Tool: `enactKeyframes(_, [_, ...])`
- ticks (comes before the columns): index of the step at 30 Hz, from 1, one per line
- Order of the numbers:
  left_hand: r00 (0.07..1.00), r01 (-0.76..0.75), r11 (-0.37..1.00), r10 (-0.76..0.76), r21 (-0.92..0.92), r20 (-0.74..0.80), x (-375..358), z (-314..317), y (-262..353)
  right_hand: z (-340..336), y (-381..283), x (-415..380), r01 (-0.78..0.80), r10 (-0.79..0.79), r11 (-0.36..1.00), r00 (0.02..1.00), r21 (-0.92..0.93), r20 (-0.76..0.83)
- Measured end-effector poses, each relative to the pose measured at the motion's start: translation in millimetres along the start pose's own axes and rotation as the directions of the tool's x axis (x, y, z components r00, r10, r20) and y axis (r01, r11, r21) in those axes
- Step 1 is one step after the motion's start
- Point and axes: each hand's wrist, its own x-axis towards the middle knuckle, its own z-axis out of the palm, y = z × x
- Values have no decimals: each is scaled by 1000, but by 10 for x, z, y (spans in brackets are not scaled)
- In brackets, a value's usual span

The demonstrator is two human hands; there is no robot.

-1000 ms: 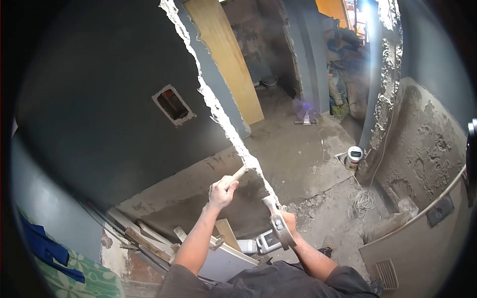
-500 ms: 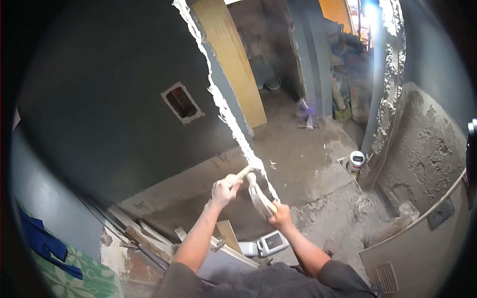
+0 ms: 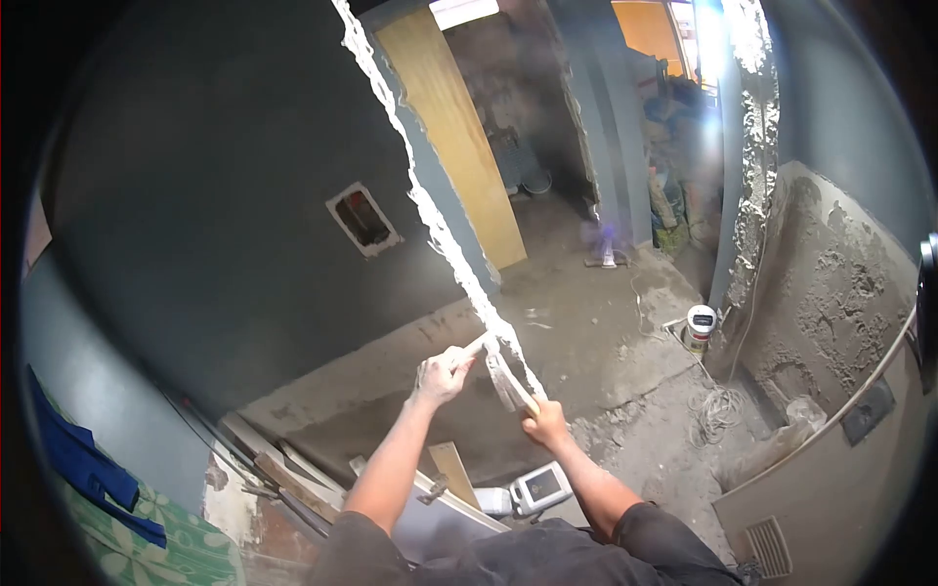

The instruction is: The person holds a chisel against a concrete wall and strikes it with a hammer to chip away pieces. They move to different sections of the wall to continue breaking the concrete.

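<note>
A jagged white strip [image 3: 445, 239] runs down the edge of the dark wall. My left hand [image 3: 443, 376] is closed round a pale bar-like tool [image 3: 475, 346], whose far end overlaps the strip's lower part. Closed in my right hand [image 3: 545, 424] is a whitish hand tool [image 3: 505, 379] with a flat, blade-like body, its kind unclear. It slants up and left, its upper end right beside the pale bar. Both hands are in front of my body, at the lower end of the strip.
A rectangular wall recess [image 3: 364, 220] lies left of the strip. On the rough floor stand a white-lidded bucket [image 3: 699, 327] and a coil of cable [image 3: 718, 410]. Near my body are a plastic container [image 3: 540, 486] and boards [image 3: 451, 467]. A lamp [image 3: 608, 252] glows farther back.
The right-hand tool has turned so that it looks narrower, its upper end closer to the pale bar. My left hand keeps its grip in nearly the same place. The view has shifted slightly.
</note>
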Motion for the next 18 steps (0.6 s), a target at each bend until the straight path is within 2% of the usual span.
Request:
enactKeyframes(1, [1000,3,1000,-3,-8,19,17,-8,-20,-32,-41,-64,-11,11,1000,1000,11,-29])
enactKeyframes(2, [1000,9,1000,-9,-22,28,58,15,-30,-91,-96,-116,77,-78,997,995,-15,-67])
enactKeyframes(4, [998,34,999,-32,-24,47,57,28,-6,-217,-309,-177,137,-130,984,990,114,-59])
enactKeyframes(7, [995,78,997,-79,18,62,19,48,79,-175,-169,-235,68,-49,961,996,270,-76])
enactKeyframes(9, [976,85,990,-106,114,189,9,54,203,-133,201,-307,56,-31,954,996,293,-89])
enactKeyframes(10, [943,88,984,-133,156,306,-43,84,272,-281,175,-405,-11,23,979,998,202,-54])
enactKeyframes(11, [920,58,988,-107,140,377,-164,203,256,-407,212,-511,-125,124,965,992,229,17])
enactKeyframes(12, [890,29,992,-81,121,449,-335,364,194,-508,400,-633,-118,118,990,993,72,1])
enactKeyframes(13, [841,113,991,-136,76,523,-557,540,121,-513,740,-842,-149,132,974,985,-168,-107])
enactKeyframes(14, [780,195,980,-180,40,600,-825,714,30,-654,1080,-1074,-284,286,917,958,-282,-34])
enactKeyframes(15, [669,411,912,-294,-10,682,-1132,866,-59,-819,1146,-1317,-468,478,823,877,-323,-53])
enactKeyframes(16, [527,605,796,-375,-26,763,-1500,1009,-179,-964,1364,-1606,-542,570,705,817,-457,-89])
enactKeyframes(18, [400,599,798,-372,68,837,-2492,1401,-724,-1320,1503,-2180,-730,777,400,591,-554,-218])
